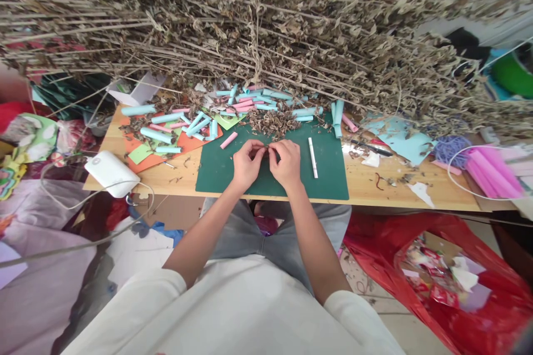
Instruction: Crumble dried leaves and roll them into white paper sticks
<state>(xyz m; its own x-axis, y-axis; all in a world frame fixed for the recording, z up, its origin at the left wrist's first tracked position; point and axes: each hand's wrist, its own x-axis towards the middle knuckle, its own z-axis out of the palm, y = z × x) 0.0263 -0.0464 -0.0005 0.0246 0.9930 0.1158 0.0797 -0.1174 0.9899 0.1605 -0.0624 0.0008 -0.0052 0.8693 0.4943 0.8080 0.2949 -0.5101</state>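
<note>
Over the green cutting mat, my left hand and my right hand meet fingertip to fingertip. Both pinch a small brown scrap of dried leaf, mostly covered by the fingers. Just beyond them lies a heap of crumbled dried leaves. A short pink paper roll rests on the mat left of my left hand. To the right of my right hand lies a slim white stick, perhaps a marker.
Long bundles of dried stalks span the back. Blue paper rolls and several pink ones lie behind the mat and to its left. A white power bank with a cable sits left, a black pen right. A red plastic bag stands below right.
</note>
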